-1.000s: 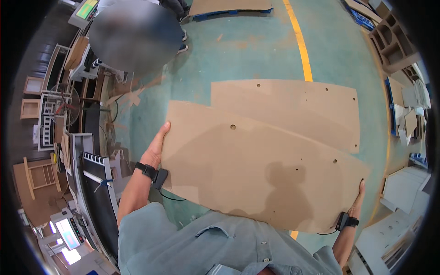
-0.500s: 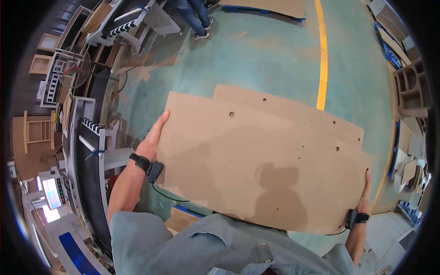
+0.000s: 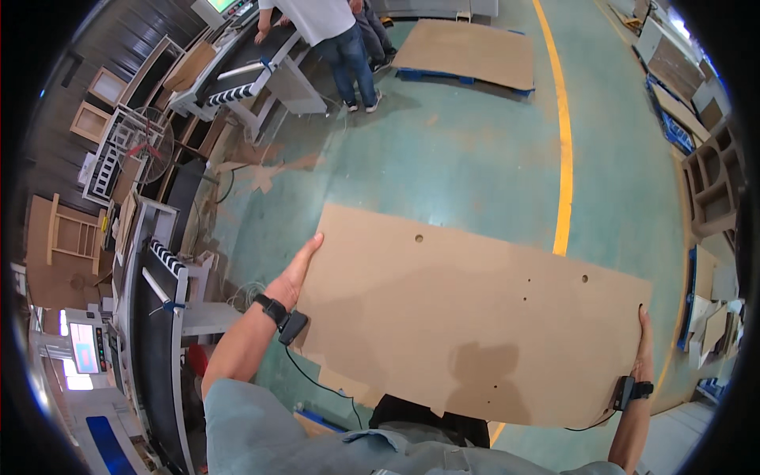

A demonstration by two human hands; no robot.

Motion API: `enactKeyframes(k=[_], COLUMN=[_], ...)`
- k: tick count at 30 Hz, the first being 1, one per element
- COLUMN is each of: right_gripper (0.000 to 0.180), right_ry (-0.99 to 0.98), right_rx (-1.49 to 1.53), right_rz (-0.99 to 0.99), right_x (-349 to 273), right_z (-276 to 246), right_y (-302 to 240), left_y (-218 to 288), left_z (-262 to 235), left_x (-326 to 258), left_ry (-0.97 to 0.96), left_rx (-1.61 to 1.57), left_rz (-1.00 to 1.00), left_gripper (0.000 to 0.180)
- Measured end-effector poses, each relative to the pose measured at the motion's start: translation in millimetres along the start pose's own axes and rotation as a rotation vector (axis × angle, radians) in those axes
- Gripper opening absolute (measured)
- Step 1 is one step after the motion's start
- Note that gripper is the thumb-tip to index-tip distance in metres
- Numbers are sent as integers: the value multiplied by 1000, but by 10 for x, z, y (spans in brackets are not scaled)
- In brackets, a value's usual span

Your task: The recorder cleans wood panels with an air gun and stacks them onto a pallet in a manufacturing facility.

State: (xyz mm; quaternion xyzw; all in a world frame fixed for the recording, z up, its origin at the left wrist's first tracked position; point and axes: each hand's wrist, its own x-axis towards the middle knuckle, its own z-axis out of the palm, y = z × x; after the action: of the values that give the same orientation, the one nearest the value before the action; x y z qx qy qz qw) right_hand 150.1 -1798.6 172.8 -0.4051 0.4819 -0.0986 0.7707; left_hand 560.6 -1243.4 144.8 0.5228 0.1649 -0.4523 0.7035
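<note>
A wide, flat brown board (image 3: pixel 467 317) with several round holes is held in front of me by its two short edges. My left hand (image 3: pixel 296 271) grips its left edge, the thumb lying near the far corner. At the opposite edge, my right hand (image 3: pixel 644 342) is closed on the board, its fingers mostly hidden underneath. A strip of another brown panel (image 3: pixel 339 381) peeks out below the near left edge; whether I hold it too I cannot tell. Each wrist wears a black strap with a small device and a cable.
Along the left runs a black-belted conveyor (image 3: pixel 154 317) beside a control screen (image 3: pixel 84 348). A person (image 3: pixel 348 59) stands at the far machine. A blue pallet (image 3: pixel 443 77) bears brown sheets ahead. A yellow line (image 3: pixel 564 158) crosses the green floor; shelving (image 3: pixel 716 178) stands right.
The second brown panel that stuck out past the board's far edge no longer shows there. My view has tilted up, bringing more of the person and pallet into sight. Both hands keep their hold.
</note>
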Motion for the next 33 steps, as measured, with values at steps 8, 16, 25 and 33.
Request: enactKeyframes(k=[8, 16, 25, 33], right_gripper=[63, 61, 63, 64], right_ry=[-10, 19, 38, 18], right_rx=[45, 17, 36, 29], right_rz=[-25, -51, -22, -46], right_x=[66, 161, 128, 196], right_z=[-100, -154, -235, -578], right_y=[24, 34, 7, -20], left_y=[-59, -73, -138, -264], left_z=[103, 91, 224, 284], left_x=[40, 109, 145, 251], left_ry=[36, 22, 2, -34], left_rx=[95, 45, 35, 40], left_rz=[38, 21, 19, 7], left_gripper=[67, 67, 65, 63])
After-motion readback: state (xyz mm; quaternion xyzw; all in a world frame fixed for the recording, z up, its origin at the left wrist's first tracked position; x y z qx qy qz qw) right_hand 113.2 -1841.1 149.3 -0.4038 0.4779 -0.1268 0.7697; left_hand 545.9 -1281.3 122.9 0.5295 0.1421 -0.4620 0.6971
